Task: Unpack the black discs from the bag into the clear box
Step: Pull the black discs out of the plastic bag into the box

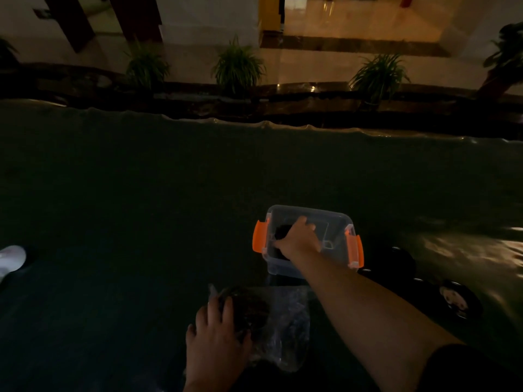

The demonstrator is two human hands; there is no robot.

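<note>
So the scene was really dim, but we could make out the clear box sitting open on the dark desk, orange latches flipped out on both sides. We'll use the box as our reference for everything.

Our right hand was reaching down into the box, fingers curled around what looked like a black disc near the box's left wall. We'd say it was gripping the disc, probably setting it down, though in that light we couldn't tell how firm the hold was.

Just on the near side of the box lay the bag, crinkly clear plastic with a dark lump inside, presumably the rest of the discs. Our left hand was pressed flat-ish on the bag's left part, fingers spread and bent over the lump, not pinching anything. Our guess was that it was there to pin the bag so it didn't slide or bunch up while the other hand worked.

To the right of the box a few round dark things sat on the desk; we couldn't tell whether those were discs or something else.

Keeping the bag right beside the box made sense: short trips.
</note>
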